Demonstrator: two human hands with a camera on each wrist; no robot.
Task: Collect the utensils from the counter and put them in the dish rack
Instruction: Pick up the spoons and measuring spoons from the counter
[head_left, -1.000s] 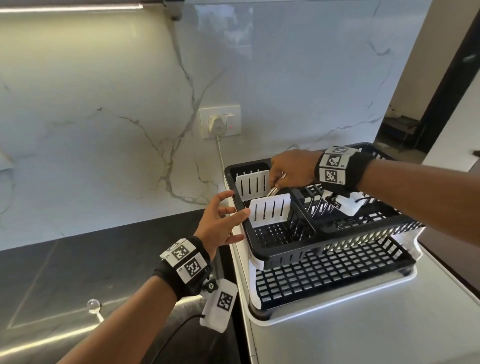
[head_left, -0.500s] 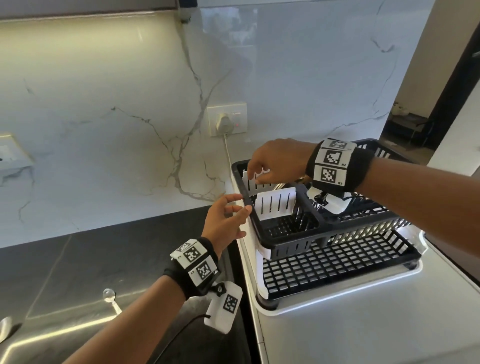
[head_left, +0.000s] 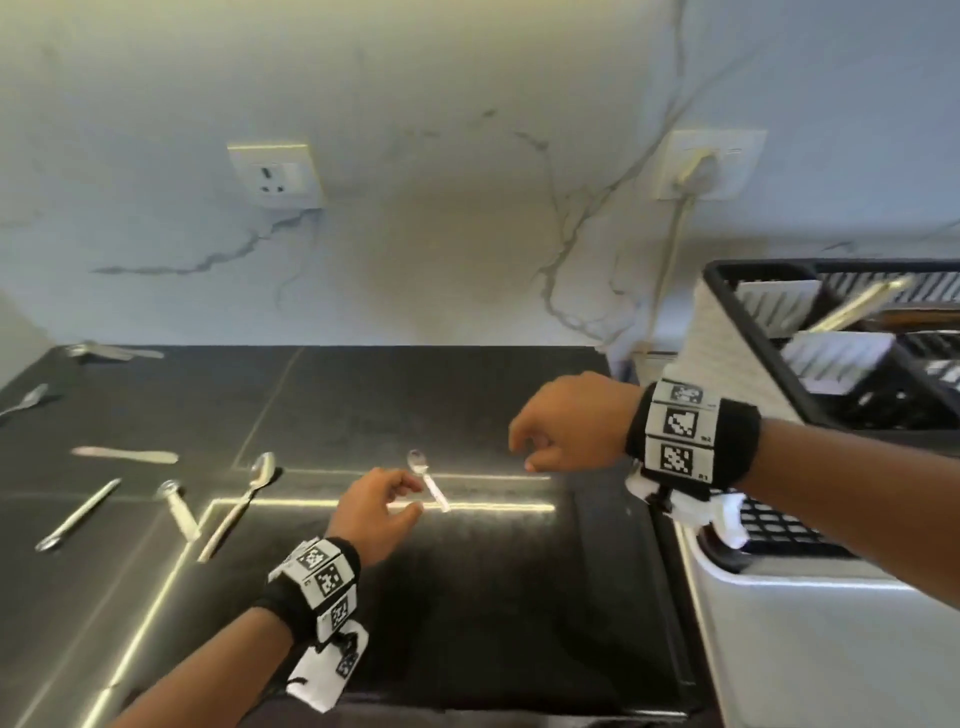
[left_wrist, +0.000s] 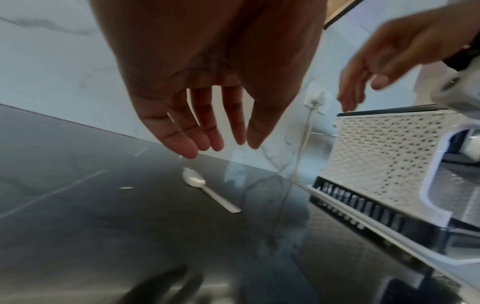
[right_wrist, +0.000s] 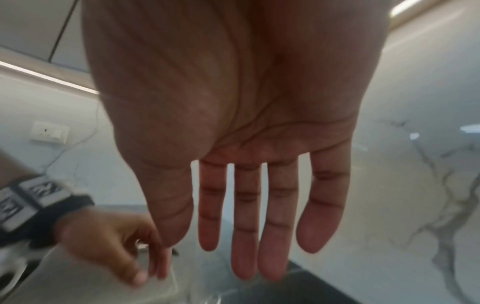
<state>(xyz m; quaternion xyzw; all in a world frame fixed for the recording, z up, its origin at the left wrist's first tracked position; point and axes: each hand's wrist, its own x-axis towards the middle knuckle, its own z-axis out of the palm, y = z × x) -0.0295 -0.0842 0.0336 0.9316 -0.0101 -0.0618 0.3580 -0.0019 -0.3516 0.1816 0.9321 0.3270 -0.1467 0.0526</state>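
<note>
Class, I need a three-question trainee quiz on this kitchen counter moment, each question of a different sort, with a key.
1. True or false: the left hand already grips the small spoon.
2. Multiple choice: where does the dish rack stand? A) left of the counter; B) at its right end; C) by the empty socket.
3. Fill in: the right hand holds ____.

Key
1. False: its fingers hover open above the spoon, which lies flat on the counter.
2. B.
3. Nothing: the right wrist view shows straight fingers and a bare palm.
</note>
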